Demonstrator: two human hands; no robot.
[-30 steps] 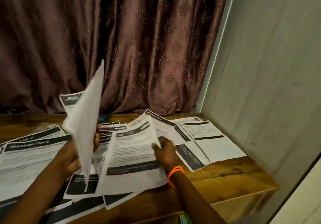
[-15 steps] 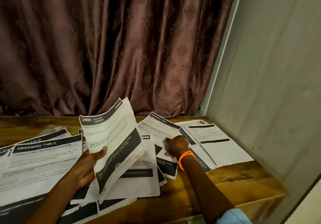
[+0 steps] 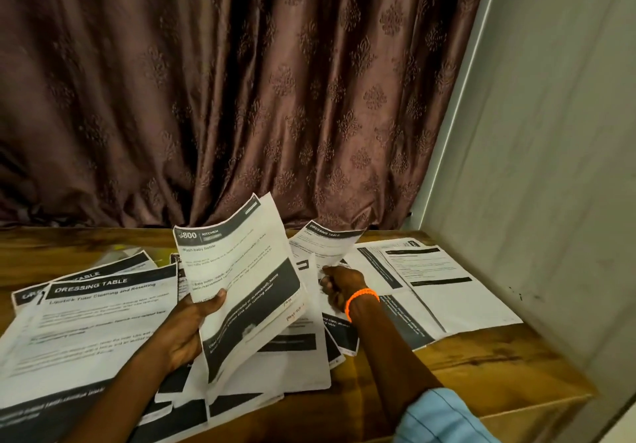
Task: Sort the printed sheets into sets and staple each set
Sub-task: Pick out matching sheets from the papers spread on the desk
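Note:
My left hand [image 3: 187, 325] grips a thin set of printed sheets headed "Kitchen" [image 3: 241, 277], held tilted above the table with the thumb on the front page. My right hand [image 3: 339, 282], with an orange band at the wrist, pinches the lower edge of a "Dressing Table" sheet [image 3: 325, 241] and lifts it off the pile. More printed sheets lie spread over the wooden table [image 3: 481, 356]: a large "Dressing Table" page [image 3: 99, 322] at the left and a group of pages [image 3: 433, 281] at the right. No stapler is in view.
A brown patterned curtain [image 3: 241, 98] hangs behind the table. A pale wall [image 3: 550, 167] stands close along the table's right side. The table's front right corner [image 3: 568, 398] shows bare wood.
The left hand turned its sheets from edge-on to face up and lowered them. The right hand left the centre page, moved right and back, and lifted a "Dressing Table" sheet.

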